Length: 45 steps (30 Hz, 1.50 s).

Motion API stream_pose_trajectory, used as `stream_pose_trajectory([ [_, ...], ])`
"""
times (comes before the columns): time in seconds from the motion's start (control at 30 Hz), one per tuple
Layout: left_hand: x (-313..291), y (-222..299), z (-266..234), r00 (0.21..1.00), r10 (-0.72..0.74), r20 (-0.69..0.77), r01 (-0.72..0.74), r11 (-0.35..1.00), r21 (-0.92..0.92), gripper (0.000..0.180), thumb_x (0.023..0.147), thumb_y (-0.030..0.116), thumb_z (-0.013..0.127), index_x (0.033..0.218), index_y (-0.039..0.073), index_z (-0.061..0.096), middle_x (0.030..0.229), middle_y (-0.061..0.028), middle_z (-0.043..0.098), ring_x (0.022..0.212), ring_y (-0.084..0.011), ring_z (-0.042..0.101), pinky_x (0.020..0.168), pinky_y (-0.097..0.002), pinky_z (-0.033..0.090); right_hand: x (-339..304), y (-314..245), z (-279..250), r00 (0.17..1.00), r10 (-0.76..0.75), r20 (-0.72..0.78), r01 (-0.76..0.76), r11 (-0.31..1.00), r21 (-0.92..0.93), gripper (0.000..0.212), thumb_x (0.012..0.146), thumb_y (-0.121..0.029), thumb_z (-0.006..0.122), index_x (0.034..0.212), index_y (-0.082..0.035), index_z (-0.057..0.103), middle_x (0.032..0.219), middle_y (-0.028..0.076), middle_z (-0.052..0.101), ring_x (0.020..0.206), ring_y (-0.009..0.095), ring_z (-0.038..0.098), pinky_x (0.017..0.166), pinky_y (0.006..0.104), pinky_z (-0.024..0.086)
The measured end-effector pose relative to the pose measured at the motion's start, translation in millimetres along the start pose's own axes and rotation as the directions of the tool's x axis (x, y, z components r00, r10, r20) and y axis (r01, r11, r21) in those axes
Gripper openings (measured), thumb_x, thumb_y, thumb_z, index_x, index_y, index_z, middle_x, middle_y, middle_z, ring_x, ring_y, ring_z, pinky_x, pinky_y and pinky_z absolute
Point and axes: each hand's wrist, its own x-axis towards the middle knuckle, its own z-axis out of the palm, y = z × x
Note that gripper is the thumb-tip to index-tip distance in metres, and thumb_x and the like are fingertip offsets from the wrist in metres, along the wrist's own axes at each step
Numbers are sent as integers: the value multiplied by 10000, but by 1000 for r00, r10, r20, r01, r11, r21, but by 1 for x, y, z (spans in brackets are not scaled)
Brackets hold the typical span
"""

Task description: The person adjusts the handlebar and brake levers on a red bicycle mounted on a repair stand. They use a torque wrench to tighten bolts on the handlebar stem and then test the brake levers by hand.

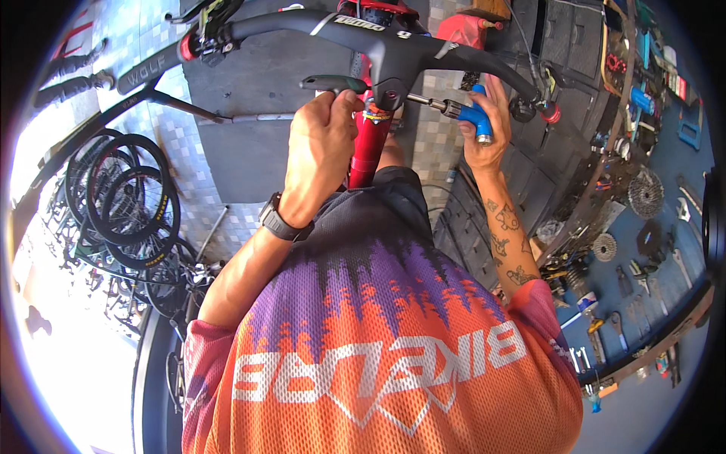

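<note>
Stem matte blk; L hand clamped on dk-grn handle, R hand gripping blue T-shaped tool, metal shaft.

**Bike Stem Between Wheels at Left, Tool Board at Right**

Left of the stem, the left hand holds a tool handle; right of it, the right hand holds a T-handle. Drawers stand between stem and board.
</note>
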Motion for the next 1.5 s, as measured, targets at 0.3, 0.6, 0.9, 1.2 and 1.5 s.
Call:
stream_pose_trajectory([
  [0.3,-2,8,0,996,-83,36,87,990,-113,359,1130,284,522,1013,-36,634,651,86,360,521,-9,277,457,-227,210,16,-11,22,980,130,-152,-108,983,147,230,930,-132,625,763,24,595,798,134,663,765,287,656,723,381,516],
  [0.6,-2,16,3,992,-101,77,110,986,-129,375,1121,296,522,1025,-42,653,650,40,441,495,-39,369,442,-233,275,9,-30,5,832,555,6,-549,821,154,355,1008,-224,665,779,36,586,717,66,540,677,123,485,618,335,399],
  [0.9,-15,24,-1,955,-279,102,297,880,-371,333,1130,319,497,1032,15,590,634,64,325,447,-43,264,382,-242,172,-21,-2,-1,877,478,-47,-419,810,410,339,1053,-248,593,921,49,691,925,98,721,907,186,670,856,323,500],
  [1.2,-49,12,-44,998,10,57,1,982,-190,345,1125,277,502,1159,-45,621,705,18,477,540,-54,413,482,-224,347,-70,-89,-24,775,604,186,-523,448,725,665,1030,-601,543,1098,50,664,988,141,709,891,188,674,867,354,532],
  [1.5,-105,19,-38,933,148,328,-104,984,-147,989,937,32,640,1693,120,9,1342,-136,562,1174,-232,569,1028,-373,459,14,-210,-33,885,153,440,-399,737,546,537,890,-110,771,1404,-47,632,1295,161,679,1091,243,637,1002,395,478],
])
